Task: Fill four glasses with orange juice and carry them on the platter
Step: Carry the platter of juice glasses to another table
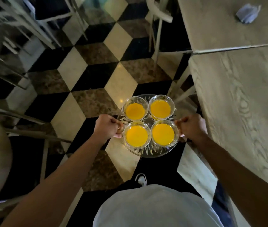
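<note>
Glasses [148, 121] of orange juice stand four together on platter [148, 154] — left hand [108, 126] and right hand [191, 126] each clamped on its rim.

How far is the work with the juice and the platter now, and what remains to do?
Filling looks done: all four glasses hold orange juice and stand together on the glass platter. Carrying is in hand: the left hand and right hand grip opposite edges, with the platter held above the checkered floor. What is left is setting it down, perhaps on the wooden table to the right.
</note>
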`<move>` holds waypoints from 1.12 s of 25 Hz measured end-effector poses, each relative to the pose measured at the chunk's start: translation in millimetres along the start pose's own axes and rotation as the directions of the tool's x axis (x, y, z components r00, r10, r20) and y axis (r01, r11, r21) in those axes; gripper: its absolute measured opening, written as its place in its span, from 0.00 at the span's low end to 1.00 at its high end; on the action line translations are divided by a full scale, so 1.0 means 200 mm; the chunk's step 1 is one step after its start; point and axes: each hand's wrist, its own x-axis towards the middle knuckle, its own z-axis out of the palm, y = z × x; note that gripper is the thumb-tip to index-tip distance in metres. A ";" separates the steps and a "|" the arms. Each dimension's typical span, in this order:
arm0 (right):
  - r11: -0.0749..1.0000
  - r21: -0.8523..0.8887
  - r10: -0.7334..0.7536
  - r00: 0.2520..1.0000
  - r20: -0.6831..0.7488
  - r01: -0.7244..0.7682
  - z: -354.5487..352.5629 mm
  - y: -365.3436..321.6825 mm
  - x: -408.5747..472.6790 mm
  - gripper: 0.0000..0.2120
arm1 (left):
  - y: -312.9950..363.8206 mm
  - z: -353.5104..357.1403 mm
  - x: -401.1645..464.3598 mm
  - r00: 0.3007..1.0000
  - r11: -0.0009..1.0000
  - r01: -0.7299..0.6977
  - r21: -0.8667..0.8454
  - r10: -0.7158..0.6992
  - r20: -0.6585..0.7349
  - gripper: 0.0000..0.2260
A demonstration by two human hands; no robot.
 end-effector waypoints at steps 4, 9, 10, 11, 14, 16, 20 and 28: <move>0.997 -0.006 -0.079 0.995 0.057 0.079 -0.04 -0.17 0.32 0.08 | 0.20 -0.02 0.19 0.994 0.999 0.047 -0.014 -0.049 -0.096 0.08; 0.991 -0.023 -0.131 0.987 0.093 0.133 -0.13 -0.37 0.64 0.05 | 0.44 -0.03 0.33 0.985 0.997 0.064 -0.035 -0.069 -0.160 0.07; 0.993 -0.009 -0.120 0.987 0.104 0.122 -0.14 -0.41 0.70 0.06 | 0.49 -0.03 0.37 0.983 0.997 0.068 -0.037 -0.073 -0.166 0.07; 0.993 -0.006 -0.116 0.987 0.112 0.118 -0.14 -0.44 0.78 0.06 | 0.53 -0.03 0.42 0.982 0.997 0.074 -0.038 -0.079 -0.172 0.07; 0.992 -0.019 -0.123 0.982 0.141 0.127 -0.16 -0.53 0.95 0.04 | 0.66 -0.04 0.56 0.977 0.995 0.087 -0.044 -0.093 -0.191 0.07; 0.994 0.008 -0.107 0.984 0.143 0.107 -0.16 -0.58 1.07 0.04 | 0.74 -0.06 0.65 0.980 0.997 0.078 -0.028 -0.082 -0.181 0.06; 0.998 0.001 -0.064 0.993 0.099 0.064 -0.13 -0.75 1.26 0.05 | 0.89 -0.12 0.87 0.989 0.997 0.067 -0.038 -0.071 -0.132 0.05; 0.999 -0.019 -0.051 0.999 0.010 0.051 -0.03 -1.23 1.60 0.05 | 1.24 -0.40 1.44 0.994 0.999 0.016 0.037 -0.012 -0.112 0.06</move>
